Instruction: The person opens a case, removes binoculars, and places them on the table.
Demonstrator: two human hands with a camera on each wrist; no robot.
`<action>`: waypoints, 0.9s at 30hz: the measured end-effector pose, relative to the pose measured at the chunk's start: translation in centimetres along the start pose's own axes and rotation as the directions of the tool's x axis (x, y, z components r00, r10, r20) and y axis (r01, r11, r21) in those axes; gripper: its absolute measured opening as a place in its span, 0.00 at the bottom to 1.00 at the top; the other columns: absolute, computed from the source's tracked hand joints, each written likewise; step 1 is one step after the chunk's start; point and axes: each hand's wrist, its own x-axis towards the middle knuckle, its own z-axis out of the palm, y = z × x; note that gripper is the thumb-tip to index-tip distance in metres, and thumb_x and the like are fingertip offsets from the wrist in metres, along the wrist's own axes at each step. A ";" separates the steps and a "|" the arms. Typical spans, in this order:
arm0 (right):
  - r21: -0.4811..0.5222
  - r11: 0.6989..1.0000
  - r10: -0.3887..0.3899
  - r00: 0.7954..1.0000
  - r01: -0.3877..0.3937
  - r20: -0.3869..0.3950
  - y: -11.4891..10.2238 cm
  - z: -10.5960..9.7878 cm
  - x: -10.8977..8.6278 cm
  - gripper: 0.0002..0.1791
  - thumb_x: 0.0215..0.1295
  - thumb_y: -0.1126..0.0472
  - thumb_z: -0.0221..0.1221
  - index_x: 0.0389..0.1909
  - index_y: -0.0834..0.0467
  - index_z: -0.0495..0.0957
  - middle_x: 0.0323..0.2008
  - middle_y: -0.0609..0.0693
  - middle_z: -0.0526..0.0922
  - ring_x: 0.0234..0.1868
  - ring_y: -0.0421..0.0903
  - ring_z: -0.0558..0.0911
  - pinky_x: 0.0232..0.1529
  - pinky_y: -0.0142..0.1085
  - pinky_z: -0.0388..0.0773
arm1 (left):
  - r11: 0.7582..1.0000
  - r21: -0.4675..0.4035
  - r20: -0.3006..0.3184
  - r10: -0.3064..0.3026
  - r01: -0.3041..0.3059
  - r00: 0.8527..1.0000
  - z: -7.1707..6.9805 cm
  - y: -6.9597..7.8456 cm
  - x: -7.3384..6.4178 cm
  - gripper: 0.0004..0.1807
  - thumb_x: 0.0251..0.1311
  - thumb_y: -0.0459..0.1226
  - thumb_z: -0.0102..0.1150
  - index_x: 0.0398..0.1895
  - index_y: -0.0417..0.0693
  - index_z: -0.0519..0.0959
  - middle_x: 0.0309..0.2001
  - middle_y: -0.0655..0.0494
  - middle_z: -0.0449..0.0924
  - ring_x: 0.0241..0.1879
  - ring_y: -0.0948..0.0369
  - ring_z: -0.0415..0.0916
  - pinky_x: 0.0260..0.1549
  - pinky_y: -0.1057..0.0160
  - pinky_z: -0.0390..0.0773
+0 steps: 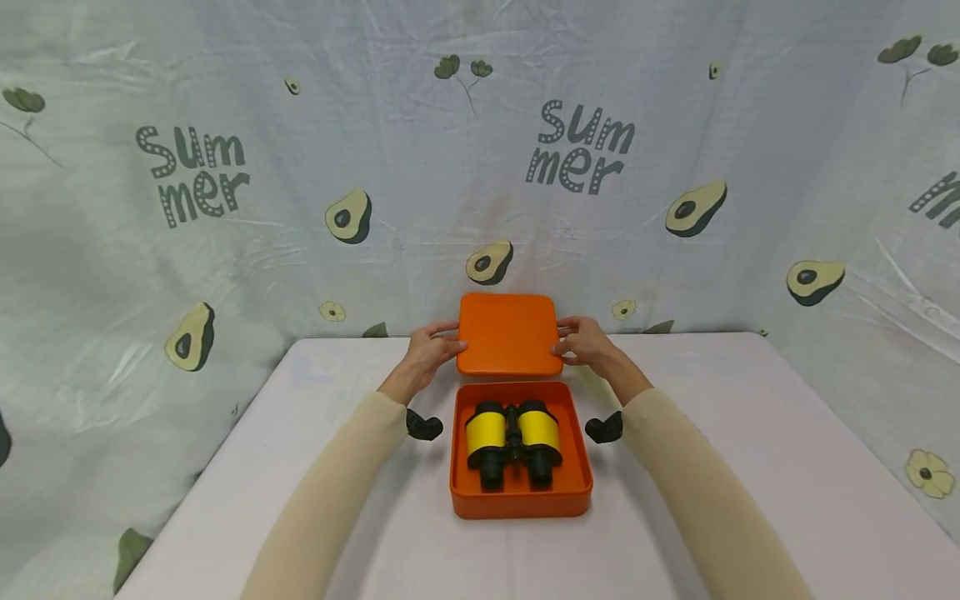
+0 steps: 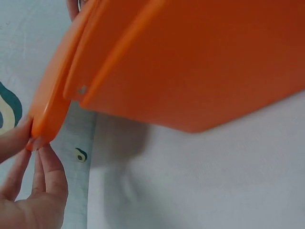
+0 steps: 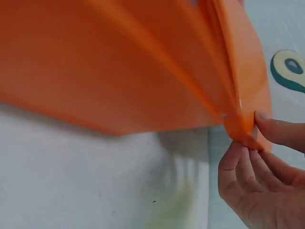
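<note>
Both hands hold an orange lid (image 1: 509, 335) by its side edges, behind an orange box (image 1: 521, 507). My left hand (image 1: 429, 354) pinches the lid's left edge; the left wrist view shows its thumb (image 2: 14, 140) on one face and the fingers on the other. On the opposite edge, my right hand (image 1: 591, 343) pinches the lid the same way, thumb (image 3: 279, 130) against fingers. Inside the box lie binoculars (image 1: 540, 429) with yellow barrels and black ends. Neither hand touches them.
The box stands on a white table (image 1: 360, 517). Close behind the table's back edge hangs a pale curtain (image 1: 420, 208) printed with avocados, flowers and lettering. A black wrist device (image 1: 424, 427) sticks out from the left sleeve, and another black device (image 1: 604, 428) from the right.
</note>
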 end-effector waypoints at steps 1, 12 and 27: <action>-0.007 1.000 0.010 1.000 -0.010 0.004 0.2 0.1 0.1 0.38 0.67 0.71 0.61 0.77 0.65 0.58 0.74 0.66 0.66 0.63 0.56 0.77 0.63 0.46 0.82 | 1.000 0.009 0.006 -0.011 0.011 1.000 -0.1 -0.1 0.0 0.32 0.63 0.25 0.65 0.71 0.41 0.72 0.67 0.37 0.75 0.58 0.52 0.80 0.68 0.55 0.76; -0.036 0.999 0.032 0.998 -0.030 0.049 1.6 0.5 0.5 0.40 0.66 0.74 0.56 0.78 0.67 0.54 0.75 0.68 0.63 0.63 0.59 0.76 0.68 0.51 0.76 | 0.990 0.109 0.058 -0.095 0.088 0.994 -0.9 -0.8 -0.1 0.41 0.57 0.23 0.68 0.76 0.48 0.68 0.71 0.39 0.72 0.65 0.48 0.75 0.74 0.51 0.68; -0.083 0.995 0.061 0.996 -0.055 0.072 1.8 0.4 0.2 0.38 0.67 0.73 0.56 0.77 0.69 0.57 0.75 0.68 0.65 0.62 0.58 0.78 0.68 0.48 0.77 | 0.961 0.221 0.084 -0.187 0.164 0.979 -1.1 -1.0 -0.6 0.43 0.59 0.24 0.67 0.78 0.50 0.64 0.71 0.37 0.72 0.61 0.49 0.77 0.71 0.50 0.73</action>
